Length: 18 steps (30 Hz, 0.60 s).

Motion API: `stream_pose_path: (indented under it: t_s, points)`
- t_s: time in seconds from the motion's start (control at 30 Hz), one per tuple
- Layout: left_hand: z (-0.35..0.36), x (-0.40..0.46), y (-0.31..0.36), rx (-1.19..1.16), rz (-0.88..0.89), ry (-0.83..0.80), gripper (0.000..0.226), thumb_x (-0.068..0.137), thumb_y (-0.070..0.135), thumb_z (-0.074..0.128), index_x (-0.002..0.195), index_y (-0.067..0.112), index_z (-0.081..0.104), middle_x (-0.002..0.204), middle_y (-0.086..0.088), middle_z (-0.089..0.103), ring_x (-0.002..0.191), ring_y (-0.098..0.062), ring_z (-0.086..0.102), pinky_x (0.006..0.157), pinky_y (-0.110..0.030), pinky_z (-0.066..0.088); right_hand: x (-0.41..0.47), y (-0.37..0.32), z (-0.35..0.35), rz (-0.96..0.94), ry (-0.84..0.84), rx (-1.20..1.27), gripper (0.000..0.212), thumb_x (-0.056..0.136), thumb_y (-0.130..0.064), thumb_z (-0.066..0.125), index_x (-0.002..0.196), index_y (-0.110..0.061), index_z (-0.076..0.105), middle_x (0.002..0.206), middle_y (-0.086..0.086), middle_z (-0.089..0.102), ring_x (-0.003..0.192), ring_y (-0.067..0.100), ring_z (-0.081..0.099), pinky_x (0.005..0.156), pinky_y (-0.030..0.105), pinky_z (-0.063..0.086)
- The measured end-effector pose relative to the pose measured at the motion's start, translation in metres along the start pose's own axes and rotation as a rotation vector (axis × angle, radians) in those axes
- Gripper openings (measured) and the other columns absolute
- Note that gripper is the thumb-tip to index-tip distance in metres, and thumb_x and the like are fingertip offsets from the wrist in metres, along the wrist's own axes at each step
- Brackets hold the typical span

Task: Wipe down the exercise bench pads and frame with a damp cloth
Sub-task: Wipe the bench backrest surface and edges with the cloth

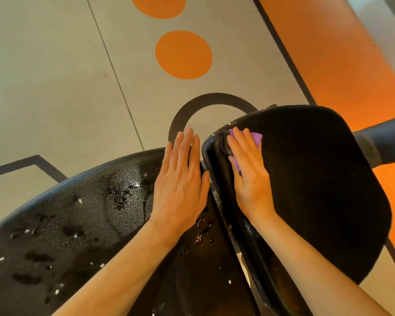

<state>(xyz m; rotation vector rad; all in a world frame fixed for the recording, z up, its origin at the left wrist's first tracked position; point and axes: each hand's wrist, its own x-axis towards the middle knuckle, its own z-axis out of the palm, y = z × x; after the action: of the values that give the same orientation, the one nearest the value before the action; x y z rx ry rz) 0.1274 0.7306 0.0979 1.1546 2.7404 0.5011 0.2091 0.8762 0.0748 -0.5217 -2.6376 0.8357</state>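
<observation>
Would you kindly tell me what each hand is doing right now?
Left hand: open, flat on the wet pad, holding nothing.
Right hand: open, fingers straight, pressing the cloth onto the other pad.

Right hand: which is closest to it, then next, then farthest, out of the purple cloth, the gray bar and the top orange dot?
From the right hand:
1. Purple cloth, under its fingers.
2. Gray bar, off to the right.
3. Top orange dot, far up the floor.

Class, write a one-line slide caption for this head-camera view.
Right hand presses a purple cloth flat on one black bench pad; left hand rests on the wet neighbouring pad.
</observation>
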Motion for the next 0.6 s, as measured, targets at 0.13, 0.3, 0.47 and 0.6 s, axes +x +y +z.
stream_pose_path:
  t_s: [0.13,0.3,0.47,0.6]
  points:
    - [0.005,0.000,0.002,0.019,-0.026,0.010,0.066,0.101,0.037,0.038,0.155,0.002,0.024,0.163,-0.015,0.024,0.153,-0.027,0.018,0.125,-0.043,0.012,0.001,-0.001,-0.003,-0.003,-0.016,-0.002,0.054,0.091,0.001,0.056,0.142,-0.004,0.040,0.151,0.011,0.037,0.147,0.023,0.021,0.116,0.049,0.028]
    - [0.008,0.005,0.010,-0.026,-0.097,0.055,0.066,0.101,0.036,0.039,0.156,0.003,0.023,0.163,-0.015,0.023,0.153,-0.028,0.016,0.125,-0.044,0.012,0.016,-0.009,-0.022,0.123,0.029,0.217,0.048,0.093,-0.008,0.051,0.140,-0.006,0.042,0.147,0.005,0.044,0.143,0.012,0.030,0.116,0.028,0.029]
    - [0.014,0.009,0.018,0.013,-0.139,0.031,0.066,0.101,0.039,0.038,0.155,0.004,0.025,0.164,-0.015,0.022,0.154,-0.028,0.015,0.126,-0.042,0.008,0.064,-0.012,-0.026,-0.191,-0.312,-0.064,0.042,0.095,-0.016,0.048,0.136,-0.006,0.050,0.142,0.008,0.050,0.140,0.018,0.036,0.116,0.044,0.031]
    - [0.014,0.010,0.018,0.065,-0.136,-0.022,0.067,0.102,0.047,0.031,0.156,0.008,0.025,0.164,-0.011,0.022,0.154,-0.026,0.012,0.126,-0.039,0.004,0.087,0.026,-0.046,-0.283,-0.419,-0.206,0.038,0.095,-0.021,0.049,0.131,-0.011,0.055,0.133,0.005,0.057,0.131,0.013,0.045,0.114,0.041,0.034]
